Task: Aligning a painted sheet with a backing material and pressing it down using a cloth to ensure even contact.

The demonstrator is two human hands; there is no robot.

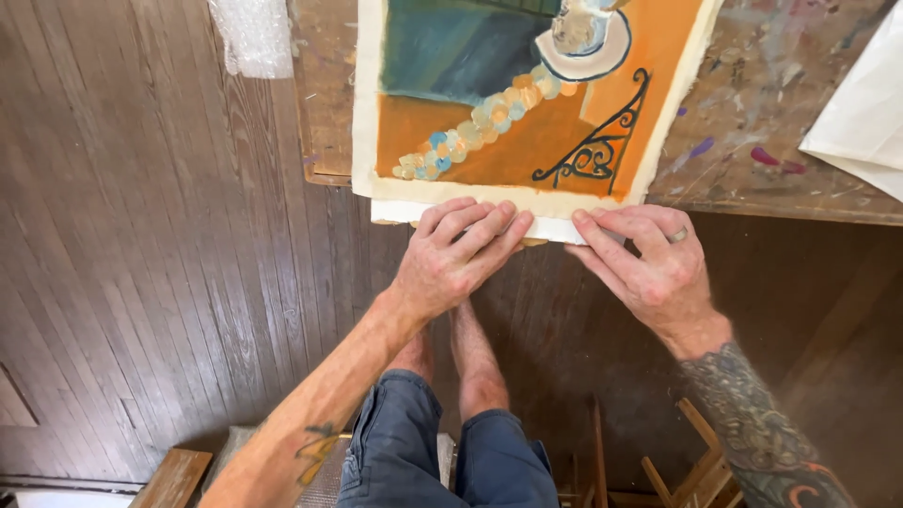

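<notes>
- Head view: a painted canvas (527, 103), orange and teal with a string of pale beads and black scrollwork, lies on a paint-stained wooden table (781, 179); its cream near edge hangs over the table's near edge.
- The left hand (456, 259) lies flat on that near edge, fingers together and stretched far-right, pressing the overhanging strip down.
- The right hand (649, 259), with a ring on one finger, presses the same edge just right of the left hand; its fingers point left and lie nearly straight. Whether either thumb curls under the canvas cannot be told from here.
- The fingertips of both hands almost meet at the canvas's near-right corner.
- Bubble wrap (252, 38) sits far left; a white sheet (861, 103) lies at the far right on the table.
- Below is a dark plank floor (141, 235).
</notes>
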